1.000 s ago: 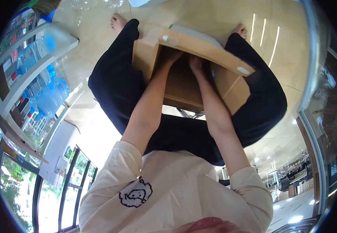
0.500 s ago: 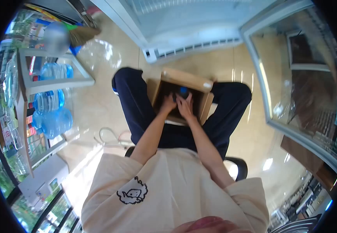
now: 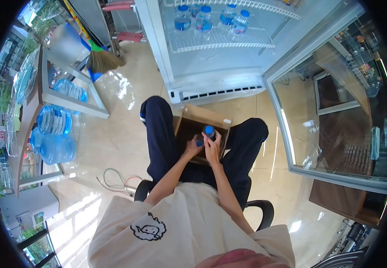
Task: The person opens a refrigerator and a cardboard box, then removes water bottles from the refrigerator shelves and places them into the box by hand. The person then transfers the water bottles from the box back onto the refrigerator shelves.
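Note:
A cardboard box stands open between my knees, with both hands over its opening. My right hand is closed around a blue-capped bottle, whose cap points up toward me. Just left of it, my left hand is closed too, with the blue cap of a second bottle showing at its fingertips; the rest of that bottle is hidden. The dark inside of the box does not show what else it holds.
Ahead stands a white fridge with several blue-capped bottles on a wire shelf. Its glass door swings open to the right. Large water jugs sit left under a table, near a broom. A cable lies on the floor.
The view has tilted up, bringing the fridge shelf with bottles into sight. My right hand has raised its bottle higher in the box opening, and a blue cap now shows at my left hand.

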The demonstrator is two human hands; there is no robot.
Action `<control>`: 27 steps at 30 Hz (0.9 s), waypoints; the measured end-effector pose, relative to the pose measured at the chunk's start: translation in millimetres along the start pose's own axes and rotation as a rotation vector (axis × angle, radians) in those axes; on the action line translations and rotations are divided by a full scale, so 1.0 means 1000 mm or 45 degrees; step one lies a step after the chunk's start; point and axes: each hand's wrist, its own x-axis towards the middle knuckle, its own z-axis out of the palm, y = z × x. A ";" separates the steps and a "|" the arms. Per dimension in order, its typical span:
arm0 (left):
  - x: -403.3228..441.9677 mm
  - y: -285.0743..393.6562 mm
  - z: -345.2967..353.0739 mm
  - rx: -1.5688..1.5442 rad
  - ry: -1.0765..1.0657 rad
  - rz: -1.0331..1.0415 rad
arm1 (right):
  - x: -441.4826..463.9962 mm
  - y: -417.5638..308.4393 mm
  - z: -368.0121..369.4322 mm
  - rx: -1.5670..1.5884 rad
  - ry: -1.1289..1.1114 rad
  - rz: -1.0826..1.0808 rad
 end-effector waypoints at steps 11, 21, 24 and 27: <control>0.028 -0.021 0.018 -0.021 0.048 -0.181 | -0.007 -0.060 -0.038 0.128 -0.105 -0.075; -0.031 0.067 -0.036 -0.678 -0.032 0.220 | 0.006 -0.120 -0.104 0.423 0.036 -0.042; -0.052 0.099 -0.057 -0.611 -0.001 0.408 | 0.006 -0.130 -0.113 0.225 0.031 -0.124; -0.044 0.096 -0.046 -0.621 0.068 0.513 | 0.009 -0.115 -0.104 0.142 0.168 -0.398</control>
